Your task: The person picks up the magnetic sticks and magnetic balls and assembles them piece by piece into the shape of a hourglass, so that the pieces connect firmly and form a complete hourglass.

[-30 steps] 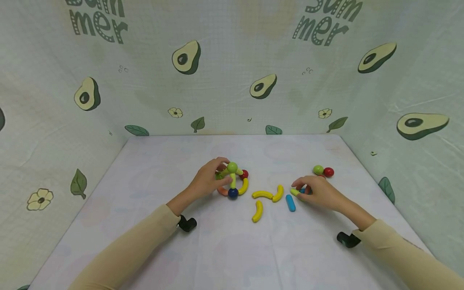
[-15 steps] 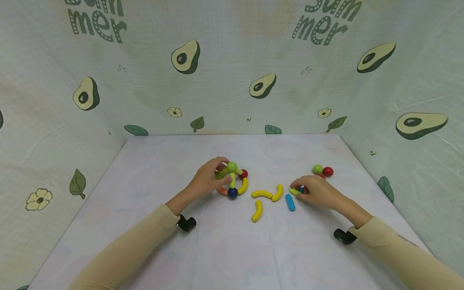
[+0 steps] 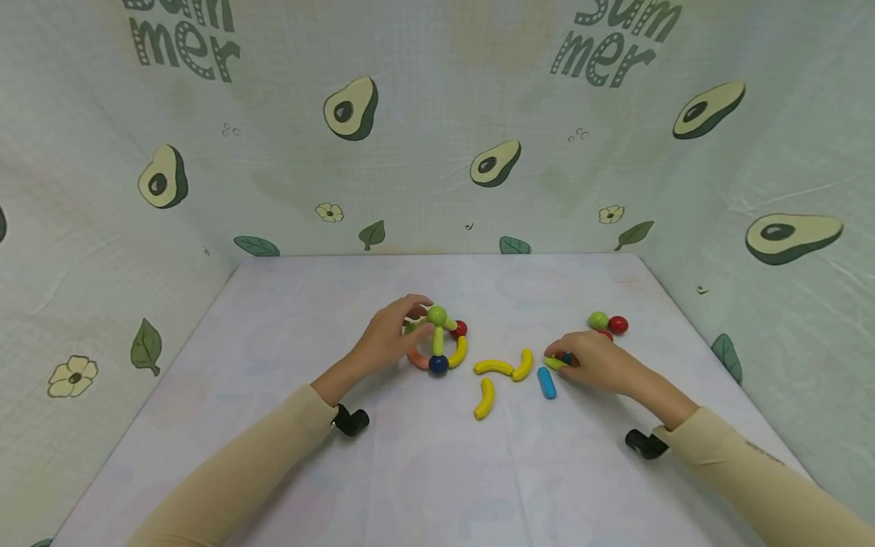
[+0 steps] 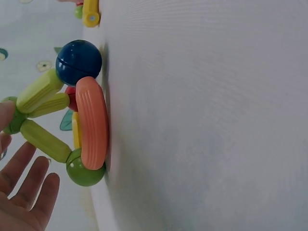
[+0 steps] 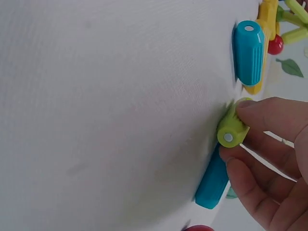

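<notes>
Left hand sat at the left side of the toy frame, fingers loosely spread, thumb by the light green top ball; firm contact couldn't be told. Probably there to steady it. Frame stood mid-surface, nearer the far edge. Its base had a green corner ball, an orange curved stick, a navy ball, a yellow curved stick and a red ball; lime rods leaned up from the corners to the top ball, likely so the base spread the load.

Right of that, three loose yellow sticks: one closest to the near edge, two with ends touching or nearly so. Likely parked within reach of both hands. Next, a blue stick, lying free.

Right hand pinched a lime stick between thumb and fingers, pale end disc exposed, maybe so it could be joined. Second blue stick lay under the fingers, partly covered.

Last, toward the surface's right edge: loose green ball, loose red ball, another red one mostly hidden, bunched together, perhaps as spares.
</notes>
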A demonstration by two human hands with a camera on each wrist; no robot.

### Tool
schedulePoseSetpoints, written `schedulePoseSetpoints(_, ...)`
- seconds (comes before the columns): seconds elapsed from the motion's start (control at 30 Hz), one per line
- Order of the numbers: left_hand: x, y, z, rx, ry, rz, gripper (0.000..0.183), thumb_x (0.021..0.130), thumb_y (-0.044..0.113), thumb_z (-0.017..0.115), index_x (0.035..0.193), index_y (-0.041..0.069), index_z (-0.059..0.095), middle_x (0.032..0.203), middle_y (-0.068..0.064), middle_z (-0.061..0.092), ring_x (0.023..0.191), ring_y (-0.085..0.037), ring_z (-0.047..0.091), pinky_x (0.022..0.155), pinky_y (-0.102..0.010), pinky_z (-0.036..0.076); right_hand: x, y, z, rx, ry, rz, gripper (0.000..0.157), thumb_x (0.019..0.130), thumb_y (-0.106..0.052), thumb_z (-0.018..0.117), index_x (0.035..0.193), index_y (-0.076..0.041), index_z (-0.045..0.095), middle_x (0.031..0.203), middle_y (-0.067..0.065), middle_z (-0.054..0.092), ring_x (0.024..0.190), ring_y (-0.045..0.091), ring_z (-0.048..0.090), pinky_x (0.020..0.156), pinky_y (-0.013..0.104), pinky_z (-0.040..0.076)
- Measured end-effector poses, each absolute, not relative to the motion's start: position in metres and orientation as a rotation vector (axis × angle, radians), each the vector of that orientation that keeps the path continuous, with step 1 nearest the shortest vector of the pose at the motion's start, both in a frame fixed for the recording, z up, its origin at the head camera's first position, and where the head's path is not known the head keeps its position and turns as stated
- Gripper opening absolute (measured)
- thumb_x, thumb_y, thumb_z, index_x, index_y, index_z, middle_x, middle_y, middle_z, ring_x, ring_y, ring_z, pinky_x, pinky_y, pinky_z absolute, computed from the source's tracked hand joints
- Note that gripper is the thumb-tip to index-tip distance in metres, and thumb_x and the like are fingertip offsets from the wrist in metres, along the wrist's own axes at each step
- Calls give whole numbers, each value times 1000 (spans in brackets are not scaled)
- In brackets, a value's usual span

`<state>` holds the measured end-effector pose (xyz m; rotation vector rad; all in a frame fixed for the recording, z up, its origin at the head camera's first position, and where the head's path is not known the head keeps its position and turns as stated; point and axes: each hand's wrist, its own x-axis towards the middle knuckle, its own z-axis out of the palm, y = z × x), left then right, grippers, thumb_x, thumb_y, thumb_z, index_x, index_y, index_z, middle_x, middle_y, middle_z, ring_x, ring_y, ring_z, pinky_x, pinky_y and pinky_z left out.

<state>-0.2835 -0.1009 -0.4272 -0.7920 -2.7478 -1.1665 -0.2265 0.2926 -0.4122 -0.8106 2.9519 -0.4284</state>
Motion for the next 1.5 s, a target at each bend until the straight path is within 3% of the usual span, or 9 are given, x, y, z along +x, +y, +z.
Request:
schedulePoseSetpoints(0.2,-284,-100,-424,-818,-2709,-1188,40,104,28,72,141,16,60,127,-2,71,117,-22,67,101,-42,57,-231,289,-409,-803,2957,-501,30,92,-6,82,121,-6,78,106,1,77,82,12,62,74,27,58)
schedulePoseSetpoints(0.37,-284,-101,-422,-828,-2707,-1191,35,104,27,71,137,18,61,123,-1,73,114,-20,68,100,-43,58,-237,277,-401,-853,2977,-618,34,92,-4,81,126,-4,75,105,3,76,82,12,63,74,29,60)
schedulePoseSetpoints(0.7,-284,-100,-422,-840,-2689,-1192,35,104,28,72,136,18,62,121,-1,74,112,-18,69,97,-39,59,-255,237,-389,-934,2969,-953,32,97,-6,77,129,-7,73,123,8,75,97,22,73,87,40,64)
schedulePoseSetpoints(1.5,-284,-103,-420,-840,-2639,-1233,31,103,28,73,131,15,65,119,0,75,110,-16,70,97,-40,59,-286,142,-372,-971,2842,-1389,31,98,-6,76,127,-8,65,117,9,74,105,24,77,89,33,63)
